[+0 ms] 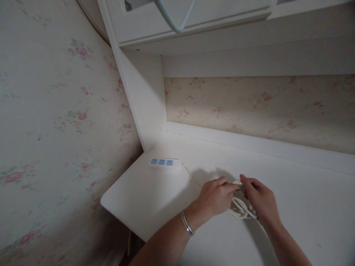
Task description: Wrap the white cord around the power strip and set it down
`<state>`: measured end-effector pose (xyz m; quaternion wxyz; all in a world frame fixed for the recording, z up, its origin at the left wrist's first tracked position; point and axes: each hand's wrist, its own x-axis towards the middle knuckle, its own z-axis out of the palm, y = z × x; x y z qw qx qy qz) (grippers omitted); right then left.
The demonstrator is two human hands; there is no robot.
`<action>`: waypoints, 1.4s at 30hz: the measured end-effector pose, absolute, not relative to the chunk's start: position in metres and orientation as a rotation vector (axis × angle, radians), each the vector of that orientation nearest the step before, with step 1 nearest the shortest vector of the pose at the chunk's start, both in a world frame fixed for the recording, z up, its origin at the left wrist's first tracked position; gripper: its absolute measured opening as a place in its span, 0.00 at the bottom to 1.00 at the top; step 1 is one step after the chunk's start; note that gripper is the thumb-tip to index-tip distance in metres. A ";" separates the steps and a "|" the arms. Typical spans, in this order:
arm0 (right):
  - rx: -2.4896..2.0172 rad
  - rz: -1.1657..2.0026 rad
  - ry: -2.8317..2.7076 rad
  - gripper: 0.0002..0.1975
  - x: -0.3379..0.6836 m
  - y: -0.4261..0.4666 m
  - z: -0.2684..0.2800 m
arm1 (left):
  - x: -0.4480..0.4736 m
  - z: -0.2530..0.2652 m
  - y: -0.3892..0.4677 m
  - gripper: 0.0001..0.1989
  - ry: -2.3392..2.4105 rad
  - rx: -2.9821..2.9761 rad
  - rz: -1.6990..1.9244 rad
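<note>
Both my hands meet over a loosely coiled white cord (239, 207) above the white desk. My left hand (217, 195), with a silver bangle (187, 223) at the wrist, is closed with its fingers pinching a part of the cord. Facing it, my right hand (260, 199) is closed on the cord too, thumb on top. Loops hang below and between the hands. From the coil the cord runs left to a white power strip (165, 163) with blue sockets, lying flat on the desk. The plug end cannot be made out.
The white desk (133, 192) has a rounded front left corner near the floral-papered wall (69, 122). A side panel (146, 96) rises at the back left. Overhead hangs a white cabinet (210, 22), with a pale looped cord (177, 27) in front of it.
</note>
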<state>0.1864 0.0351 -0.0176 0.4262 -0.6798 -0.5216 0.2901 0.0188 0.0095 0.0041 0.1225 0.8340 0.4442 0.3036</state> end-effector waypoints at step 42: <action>-1.502 0.982 -1.558 0.18 0.194 0.026 -0.003 | 0.000 0.009 0.020 0.19 1.695 2.229 0.981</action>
